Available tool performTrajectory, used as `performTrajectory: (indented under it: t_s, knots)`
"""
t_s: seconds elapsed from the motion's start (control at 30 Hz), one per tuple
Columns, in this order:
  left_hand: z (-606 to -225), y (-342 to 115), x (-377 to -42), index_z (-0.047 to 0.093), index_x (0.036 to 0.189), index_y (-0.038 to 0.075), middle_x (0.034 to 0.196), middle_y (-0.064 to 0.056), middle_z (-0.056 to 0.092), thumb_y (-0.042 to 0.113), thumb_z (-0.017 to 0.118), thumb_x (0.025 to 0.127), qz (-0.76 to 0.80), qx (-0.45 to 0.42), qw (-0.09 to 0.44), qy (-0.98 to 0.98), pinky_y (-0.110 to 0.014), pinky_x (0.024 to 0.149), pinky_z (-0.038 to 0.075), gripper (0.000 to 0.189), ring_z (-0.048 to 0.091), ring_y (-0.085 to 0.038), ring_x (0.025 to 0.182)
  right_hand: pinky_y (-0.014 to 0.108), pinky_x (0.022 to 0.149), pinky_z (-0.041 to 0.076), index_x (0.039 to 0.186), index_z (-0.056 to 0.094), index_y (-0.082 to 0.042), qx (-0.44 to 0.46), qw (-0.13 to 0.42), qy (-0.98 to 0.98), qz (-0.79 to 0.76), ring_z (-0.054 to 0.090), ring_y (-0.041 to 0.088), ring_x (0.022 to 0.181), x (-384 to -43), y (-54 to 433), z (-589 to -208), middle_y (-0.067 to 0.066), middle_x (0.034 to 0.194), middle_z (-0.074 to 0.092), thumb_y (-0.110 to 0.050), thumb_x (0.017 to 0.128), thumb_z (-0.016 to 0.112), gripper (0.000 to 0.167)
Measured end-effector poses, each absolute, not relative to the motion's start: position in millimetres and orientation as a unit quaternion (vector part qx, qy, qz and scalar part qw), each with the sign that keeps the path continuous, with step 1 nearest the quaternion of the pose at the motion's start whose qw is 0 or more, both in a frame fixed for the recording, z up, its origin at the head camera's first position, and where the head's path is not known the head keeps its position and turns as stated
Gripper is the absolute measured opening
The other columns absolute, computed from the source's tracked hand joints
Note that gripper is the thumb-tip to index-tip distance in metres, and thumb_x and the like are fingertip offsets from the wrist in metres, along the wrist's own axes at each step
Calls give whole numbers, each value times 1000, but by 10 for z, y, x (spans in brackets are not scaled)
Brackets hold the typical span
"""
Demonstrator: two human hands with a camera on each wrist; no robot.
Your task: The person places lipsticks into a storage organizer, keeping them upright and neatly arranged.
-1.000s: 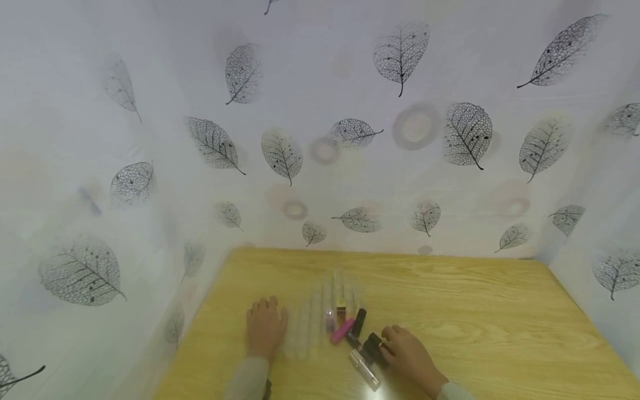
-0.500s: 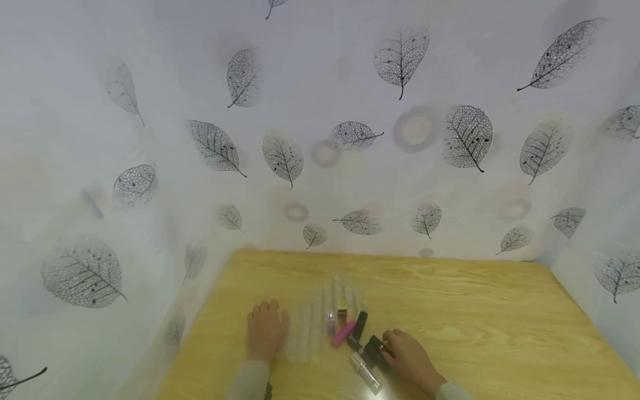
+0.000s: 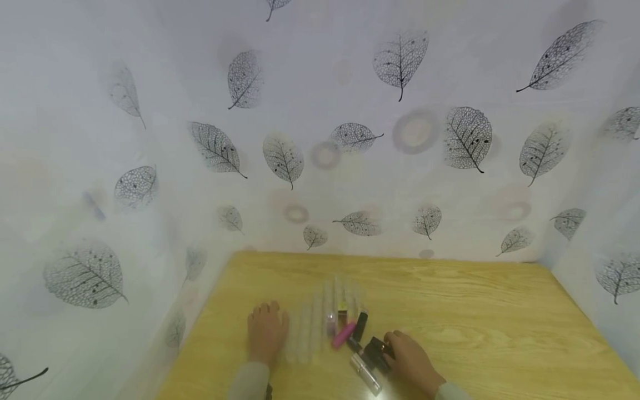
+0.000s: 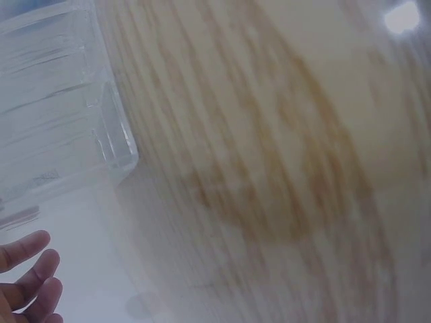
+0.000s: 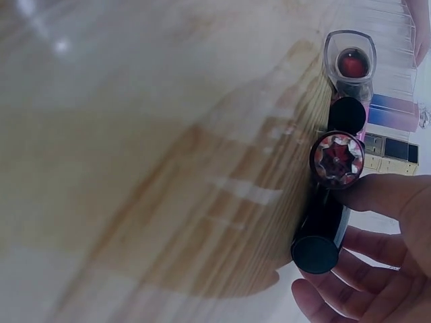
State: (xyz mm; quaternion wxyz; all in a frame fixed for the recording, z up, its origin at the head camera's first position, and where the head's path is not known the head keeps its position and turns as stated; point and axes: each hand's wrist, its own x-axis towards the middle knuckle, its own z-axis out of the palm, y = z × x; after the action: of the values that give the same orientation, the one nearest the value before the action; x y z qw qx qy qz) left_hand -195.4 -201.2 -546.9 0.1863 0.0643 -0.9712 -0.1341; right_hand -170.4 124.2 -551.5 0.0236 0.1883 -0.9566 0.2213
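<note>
My left hand (image 3: 266, 331) rests on the table beside a clear plastic organizer (image 3: 304, 333), its fingers extended and holding nothing. In the left wrist view the organizer (image 4: 67, 111) shows ribbed compartments beyond the fingertips (image 4: 40, 269). My right hand (image 3: 411, 355) is at a small cluster of lipstick tubes, thumb and fingers around a black lipstick tube (image 5: 316, 252). Its thumb lies close to a tube with a faceted end (image 5: 338, 160). A clear and silver lipstick tube (image 3: 366, 374) lies nearby, next to a pink tube (image 3: 344, 335) and another black tube (image 3: 360, 326).
Inside or against the organizer stand a dark tube with a yellowish top (image 3: 342, 315) and a pale purple tube (image 3: 330, 323); which, I cannot tell. The wooden table (image 3: 480, 311) meets a leaf-patterned cloth (image 3: 320, 89) at the back and sides.
The view has tipped slightly, so everything sits a little lower. The black tube at my right fingers has shifted slightly towards the hand. My left hand stays put.
</note>
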Motion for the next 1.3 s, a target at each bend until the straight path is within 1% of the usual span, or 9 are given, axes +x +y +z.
performTrajectory:
  t_s: [0.2, 0.47, 0.73, 1.03, 1.3]
  knots:
    - [-5468, -2005, -1978, 61, 96, 4, 86, -13, 61, 26, 60, 86, -137, 64, 203, -967, -44, 70, 42, 24, 54, -28, 79, 19, 57, 45, 88, 62, -7, 180, 22, -960, 215, 52, 7, 64, -1731, 1230, -5507, -2, 75, 58, -13, 70, 77, 24]
    - [-5435, -2002, -1966, 61, 97, 4, 87, -14, 62, 26, 59, 87, -138, 59, 204, -967, -45, 71, 43, 25, 54, -29, 80, 18, 56, 44, 82, 63, -7, 202, 25, -955, 214, 49, 5, 61, -1758, 1239, -5520, -3, 72, 56, -13, 70, 77, 19]
    - [-5456, -2005, -1980, 61, 97, 4, 87, -13, 62, 28, 59, 87, -134, 68, 194, -969, -43, 71, 43, 26, 54, -28, 80, 18, 55, 44, 82, 63, -7, 208, 25, -954, 217, 49, 5, 61, -1765, 1250, -5539, -3, 72, 56, -12, 70, 76, 19]
    - [-5475, -2010, -1981, 61, 97, 5, 87, -13, 62, 28, 59, 87, -138, 68, 195, -969, -44, 70, 43, 25, 54, -27, 79, 18, 55, 42, 82, 63, -8, 180, 17, -957, 227, 47, 5, 62, -1761, 1250, -5552, -4, 72, 54, -12, 70, 75, 17]
    - [-5492, -2012, -1972, 62, 95, 5, 86, -13, 62, 28, 60, 86, -134, 67, 202, -968, -43, 69, 43, 25, 54, -27, 77, 17, 53, 37, 81, 63, -10, 157, 17, -957, 242, 44, 4, 60, -1763, 1252, -5551, -5, 71, 53, -14, 72, 73, 14]
